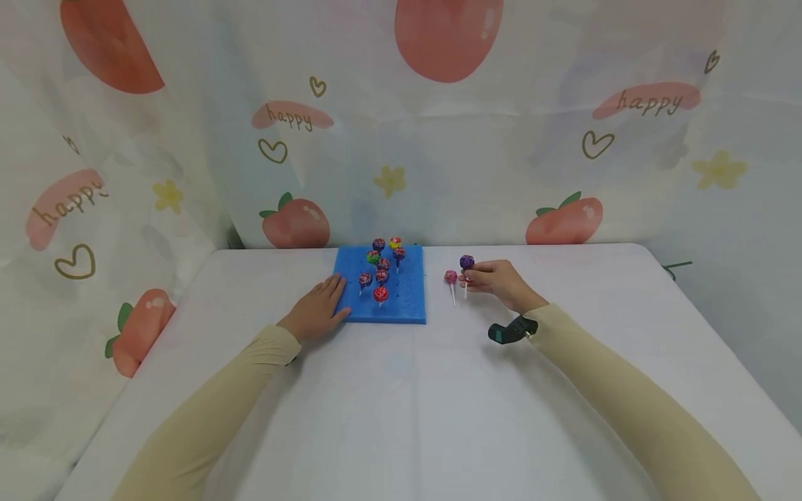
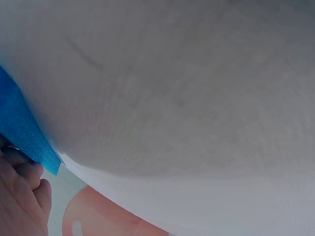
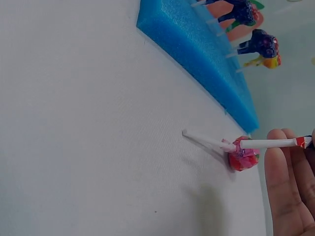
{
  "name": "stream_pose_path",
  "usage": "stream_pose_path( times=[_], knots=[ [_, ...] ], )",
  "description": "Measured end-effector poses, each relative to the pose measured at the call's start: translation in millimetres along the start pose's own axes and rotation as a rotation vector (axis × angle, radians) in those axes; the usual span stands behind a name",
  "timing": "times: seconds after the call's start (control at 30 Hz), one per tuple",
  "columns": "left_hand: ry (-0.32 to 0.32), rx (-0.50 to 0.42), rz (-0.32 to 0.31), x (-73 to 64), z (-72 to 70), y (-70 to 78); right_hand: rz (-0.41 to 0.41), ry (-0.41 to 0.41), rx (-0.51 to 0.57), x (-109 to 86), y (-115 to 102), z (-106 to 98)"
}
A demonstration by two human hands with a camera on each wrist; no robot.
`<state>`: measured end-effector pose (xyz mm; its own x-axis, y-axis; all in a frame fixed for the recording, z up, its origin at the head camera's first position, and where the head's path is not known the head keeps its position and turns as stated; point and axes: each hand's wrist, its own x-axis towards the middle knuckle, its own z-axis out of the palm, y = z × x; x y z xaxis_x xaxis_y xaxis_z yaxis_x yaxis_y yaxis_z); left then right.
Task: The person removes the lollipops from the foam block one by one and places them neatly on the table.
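A blue foam block (image 1: 409, 300) lies flat on the table, with several wrapped lollipops standing in it on their sticks, among them a red one (image 1: 380, 294) near the front. My left hand (image 1: 318, 311) rests at the block's left edge, fingers stretched out over it. To the right of the block, my right hand (image 1: 499, 282) pinches a purple lollipop (image 1: 466, 261), its head up and its white stick pointing down. Just left of that hand, a pink lollipop (image 1: 450, 277) lies on the table; its wrapper (image 3: 243, 160) and stick also show in the right wrist view.
A white cloth covers the table (image 1: 376, 403). Behind it hangs a pale curtain (image 1: 464, 174) printed with fruit, hearts and flowers. A dark wrist strap with a small device (image 1: 510, 330) sits at the right cuff.
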<state>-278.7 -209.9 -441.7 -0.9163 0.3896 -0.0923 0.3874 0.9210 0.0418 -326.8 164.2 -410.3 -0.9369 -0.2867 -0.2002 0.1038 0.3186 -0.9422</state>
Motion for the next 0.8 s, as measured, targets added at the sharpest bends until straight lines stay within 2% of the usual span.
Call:
stream_pose_path(
  times=[0.3, 0.47, 0.67, 0.8],
  knots=[
    [-0.003, 0.002, -0.010, -0.7, -0.2, 1.2, 0.023, 0.022, 0.021, 4.2, 7.2, -4.3],
    [-0.001, 0.006, -0.013, 0.5, 0.7, 0.8, 0.039, 0.047, -0.003, 4.6, 9.8, -5.7],
    [-0.004, 0.006, -0.016, 0.4, 0.4, 0.3, 0.108, 0.095, -0.098, 9.5, 14.8, -7.0],
    [-0.005, 0.005, -0.012, -0.2, -0.3, 1.2, 0.163, 0.124, -0.097, 13.3, 17.5, -6.1]
  ],
)
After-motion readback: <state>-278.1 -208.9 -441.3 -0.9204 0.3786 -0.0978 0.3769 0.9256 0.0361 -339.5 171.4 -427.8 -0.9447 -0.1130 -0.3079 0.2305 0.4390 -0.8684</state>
